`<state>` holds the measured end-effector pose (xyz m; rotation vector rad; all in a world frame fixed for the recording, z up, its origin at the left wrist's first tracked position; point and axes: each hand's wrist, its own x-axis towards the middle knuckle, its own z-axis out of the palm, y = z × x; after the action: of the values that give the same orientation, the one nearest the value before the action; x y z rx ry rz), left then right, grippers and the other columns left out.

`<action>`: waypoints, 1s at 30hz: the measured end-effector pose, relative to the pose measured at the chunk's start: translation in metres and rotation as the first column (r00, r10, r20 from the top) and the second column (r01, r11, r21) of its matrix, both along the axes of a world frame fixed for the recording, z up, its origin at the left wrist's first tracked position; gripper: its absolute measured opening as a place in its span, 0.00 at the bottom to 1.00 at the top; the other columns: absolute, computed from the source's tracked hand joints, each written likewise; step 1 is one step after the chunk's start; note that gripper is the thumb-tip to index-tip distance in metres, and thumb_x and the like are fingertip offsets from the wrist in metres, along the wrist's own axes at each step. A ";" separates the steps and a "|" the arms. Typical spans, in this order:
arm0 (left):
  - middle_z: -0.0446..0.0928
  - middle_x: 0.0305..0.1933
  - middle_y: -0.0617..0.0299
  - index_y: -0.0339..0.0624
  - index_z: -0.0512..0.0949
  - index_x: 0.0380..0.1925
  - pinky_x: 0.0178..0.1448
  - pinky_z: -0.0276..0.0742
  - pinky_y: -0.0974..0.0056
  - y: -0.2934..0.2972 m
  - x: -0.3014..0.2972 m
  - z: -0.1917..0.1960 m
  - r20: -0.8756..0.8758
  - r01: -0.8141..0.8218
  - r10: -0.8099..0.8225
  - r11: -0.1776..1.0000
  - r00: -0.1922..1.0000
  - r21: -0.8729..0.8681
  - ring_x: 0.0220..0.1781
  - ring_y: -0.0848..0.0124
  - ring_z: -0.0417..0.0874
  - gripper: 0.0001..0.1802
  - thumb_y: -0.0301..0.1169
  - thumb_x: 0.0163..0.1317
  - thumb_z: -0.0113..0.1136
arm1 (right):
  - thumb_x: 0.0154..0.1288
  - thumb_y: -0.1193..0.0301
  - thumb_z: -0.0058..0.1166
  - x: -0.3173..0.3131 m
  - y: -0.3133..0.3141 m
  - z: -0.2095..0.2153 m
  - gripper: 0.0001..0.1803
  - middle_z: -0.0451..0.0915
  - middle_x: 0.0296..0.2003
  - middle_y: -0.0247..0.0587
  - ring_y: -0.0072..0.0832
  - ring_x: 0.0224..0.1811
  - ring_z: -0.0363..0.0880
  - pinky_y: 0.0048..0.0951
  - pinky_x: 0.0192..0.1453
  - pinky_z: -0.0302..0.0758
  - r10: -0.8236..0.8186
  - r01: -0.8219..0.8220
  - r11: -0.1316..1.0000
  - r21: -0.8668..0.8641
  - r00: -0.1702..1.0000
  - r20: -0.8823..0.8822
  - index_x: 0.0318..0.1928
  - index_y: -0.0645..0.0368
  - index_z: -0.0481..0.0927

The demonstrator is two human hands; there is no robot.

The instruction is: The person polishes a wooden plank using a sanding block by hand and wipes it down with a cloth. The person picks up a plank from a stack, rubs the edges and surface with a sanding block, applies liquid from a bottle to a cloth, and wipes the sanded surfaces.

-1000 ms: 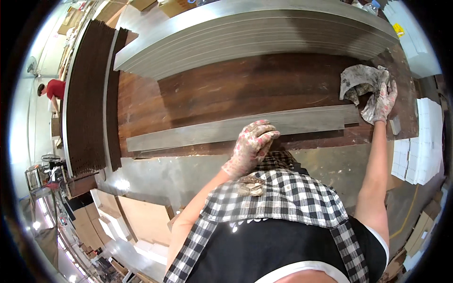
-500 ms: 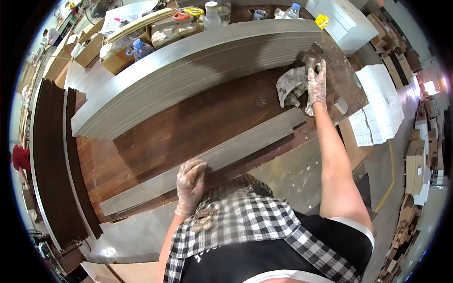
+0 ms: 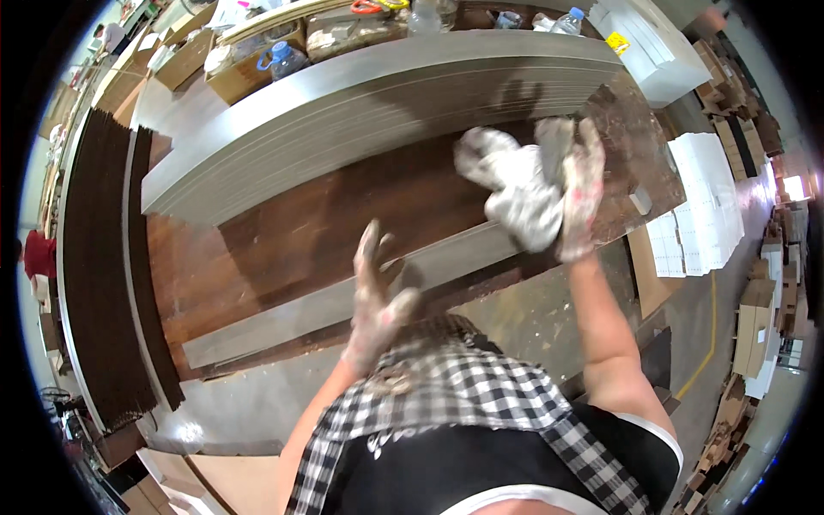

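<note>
My right hand [image 3: 582, 202], in a stained patterned glove, holds a crumpled grey-white rag [image 3: 524, 193] above the right end of a long flat grey metal strip [image 3: 275, 331]. Motion smears both the rag and that hand's fingers. The strip lies along the near edge of the brown worktable [image 3: 318, 215] and partly hangs behind the rag. Over the strip's middle, my gloved left hand [image 3: 374, 300] is raised with fingers and thumb apart, holding nothing. Beyond, a long stack of similar grey strips [image 3: 386, 99] spans the table.
Dark-edged stacked sheets [image 3: 94, 266] stand at the left. Behind the strips are a blue-capped jug [image 3: 281, 60], a cardboard box [image 3: 240, 81] and a small bottle [image 3: 568, 21]. A small grey block [image 3: 640, 201] sits at the table's right, near white stacked sheets [image 3: 699, 206].
My right hand has lifted the rag off the table and brought it nearer, over the strip's end. My left hand has risen from the strip and its fingers have spread.
</note>
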<state>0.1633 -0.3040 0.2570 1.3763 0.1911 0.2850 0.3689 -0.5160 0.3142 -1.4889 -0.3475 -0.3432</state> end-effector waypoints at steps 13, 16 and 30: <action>0.68 0.70 0.60 0.61 0.79 0.59 0.66 0.68 0.47 0.020 -0.039 -0.026 -0.205 0.184 0.143 0.150 0.968 0.971 0.62 0.60 0.75 0.26 0.43 0.58 0.66 | 0.74 0.67 0.48 -0.092 0.078 -0.126 0.31 0.67 0.66 0.46 0.35 0.65 0.67 0.36 0.70 0.62 -0.032 -0.020 0.954 -0.298 0.985 -0.169 0.73 0.60 0.56; 0.67 0.72 0.56 0.63 0.81 0.56 0.78 0.48 0.44 0.043 -0.063 -0.058 -0.135 0.112 0.189 0.127 0.973 0.986 0.78 0.57 0.58 0.24 0.48 0.59 0.63 | 0.72 0.67 0.52 -0.107 0.087 -0.130 0.33 0.71 0.62 0.49 0.35 0.57 0.72 0.35 0.64 0.68 0.009 -0.012 0.873 -0.488 1.000 -0.009 0.73 0.62 0.57; 0.53 0.78 0.47 0.54 0.64 0.71 0.81 0.33 0.38 0.092 -0.089 -0.069 -0.262 0.426 0.520 -0.224 0.813 0.877 0.81 0.46 0.44 0.37 0.51 0.64 0.56 | 0.72 0.68 0.53 -0.092 0.080 -0.131 0.31 0.68 0.64 0.42 0.30 0.57 0.70 0.32 0.64 0.68 -0.038 -0.060 0.836 -0.545 0.985 -0.167 0.71 0.62 0.60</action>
<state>0.0747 -0.2120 0.1885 3.2956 0.6871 -0.0633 0.2765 -0.4359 0.1828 -2.0686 -0.3311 -0.0994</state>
